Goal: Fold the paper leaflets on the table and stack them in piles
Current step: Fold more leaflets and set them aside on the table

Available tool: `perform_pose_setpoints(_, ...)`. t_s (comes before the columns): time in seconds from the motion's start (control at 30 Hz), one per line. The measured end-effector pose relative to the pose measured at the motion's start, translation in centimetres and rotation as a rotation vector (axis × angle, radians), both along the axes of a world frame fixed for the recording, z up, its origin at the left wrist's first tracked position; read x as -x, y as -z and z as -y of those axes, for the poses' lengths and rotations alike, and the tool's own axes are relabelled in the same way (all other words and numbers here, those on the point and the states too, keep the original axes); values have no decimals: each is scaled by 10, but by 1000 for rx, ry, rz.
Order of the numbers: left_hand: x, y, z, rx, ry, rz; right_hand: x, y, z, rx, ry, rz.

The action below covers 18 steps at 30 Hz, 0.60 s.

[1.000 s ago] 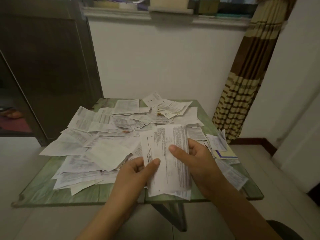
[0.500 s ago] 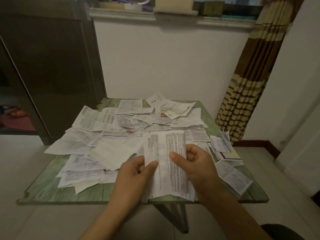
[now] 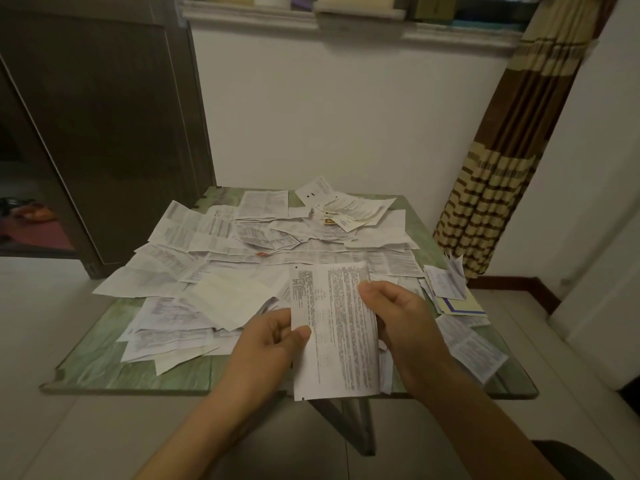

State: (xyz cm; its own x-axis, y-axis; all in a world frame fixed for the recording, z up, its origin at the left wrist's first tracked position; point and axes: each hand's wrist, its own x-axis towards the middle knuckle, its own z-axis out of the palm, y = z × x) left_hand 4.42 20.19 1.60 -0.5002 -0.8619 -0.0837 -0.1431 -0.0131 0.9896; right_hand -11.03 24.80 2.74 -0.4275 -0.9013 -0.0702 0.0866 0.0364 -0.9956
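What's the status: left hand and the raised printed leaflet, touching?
Touching. Head view: the left hand pinches the leaflet at its left edge, thumb on the printed face; the right hand holds the other edge.

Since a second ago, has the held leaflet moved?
Yes, slightly: the leaflet has drifted toward the person; its bottom corner now pokes past the near edge of the table.

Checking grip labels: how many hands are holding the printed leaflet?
2: the left hand pinches the leaflet at its left edge; the right hand grips its right edge. No other hands visible.
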Motion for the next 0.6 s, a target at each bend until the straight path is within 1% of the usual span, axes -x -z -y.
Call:
perform_pose_setpoints(0.13,0,1,-2,36,4,23,-4,5,0,57,108,-82)
perform_pose_setpoints(0.23,0,3,-4,52,-20,15,-4,6,0,79,123,-30)
perform_pose_setpoints(0.33,2,6,-10,-41,-24,-12,-2,6,2,97,132,-33)
perform_pose_setpoints(0.4,3,8,-12,-109,-127,-36,1,7,1,105,113,-84)
perform_pose_setpoints(0.43,2,11,-9,-54,-216,-34,3,7,1,111,90,-126)
perform_pose_setpoints(0.47,1,11,-5,66,-291,-16,4,6,1,115,52,-187)
perform_pose_setpoints(0.5,-1,9,0,205,-320,11,5,5,1,114,1,-261)
perform_pose_setpoints(0.53,-1,5,3,320,-307,31,5,3,0,110,-59,-335)
perform_pose_setpoints(0.6,0,-8,10,412,-182,91,0,0,1,112,-177,-452)
